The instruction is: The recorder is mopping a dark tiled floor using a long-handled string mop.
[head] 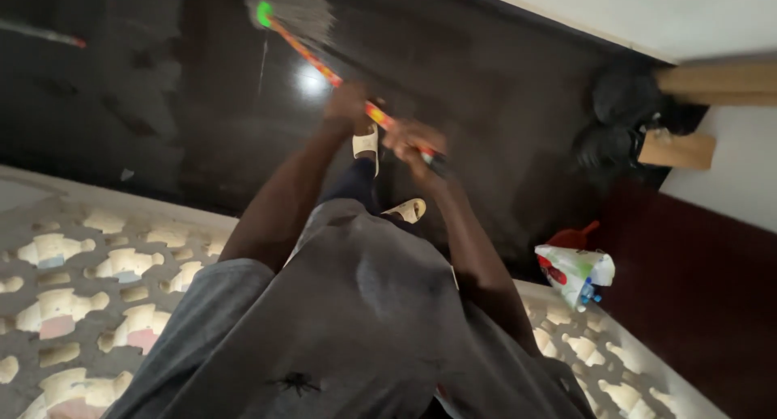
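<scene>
Both hands clenched round the broom handle [324,63] — left hand [346,105] farther along the stick, toward the bristles; right hand [414,141] nearer the butt end. Long axis diagonal, running from the fingers up and left across the dark glossy floor [502,87]. Bristle head [293,10] pointing away from the body, green collar just behind it. Sandalled feet [366,141] just beyond the fingers. Well off to the right-hand side — a white plastic bag [576,272].
</scene>
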